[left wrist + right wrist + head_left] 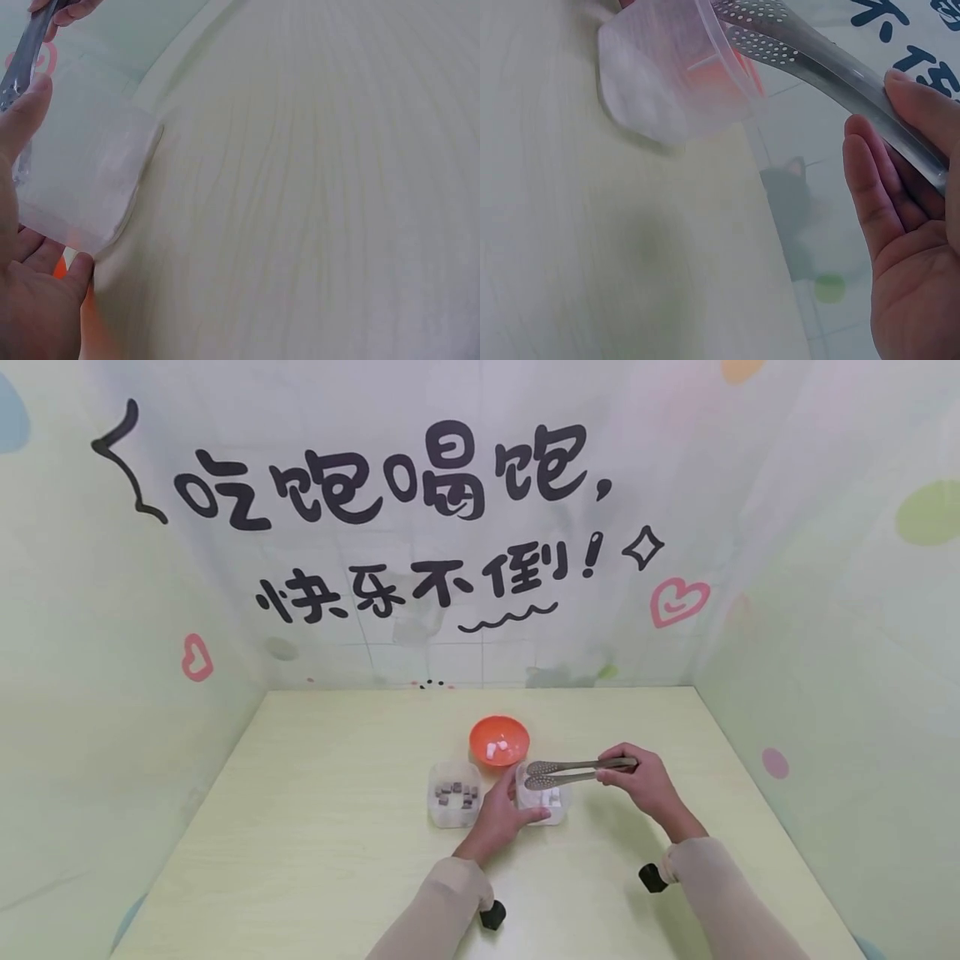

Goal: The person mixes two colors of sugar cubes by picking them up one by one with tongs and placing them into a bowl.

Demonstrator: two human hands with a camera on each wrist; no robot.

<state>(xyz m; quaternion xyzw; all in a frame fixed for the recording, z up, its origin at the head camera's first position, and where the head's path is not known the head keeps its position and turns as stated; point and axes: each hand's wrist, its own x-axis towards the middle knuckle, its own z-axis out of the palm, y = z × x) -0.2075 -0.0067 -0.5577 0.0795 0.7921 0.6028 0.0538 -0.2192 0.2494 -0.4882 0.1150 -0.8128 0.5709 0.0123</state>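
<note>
My left hand grips the side of a clear plastic container, thumb on the near side. A few white pieces lie in that container. My right hand holds metal tongs by their handle end, thumb on one arm and fingers on the other. The perforated heads of the tongs stand slightly apart over the container's opening, and no piece shows between them. In the left wrist view the container rests against the left fingers, with the thumb raised over its rim.
Just behind the container stands an orange bowl with several white pieces inside. Left of my left hand is a second clear container with several purplish-brown cubes. Printed walls border the pale wooden table at the back and sides.
</note>
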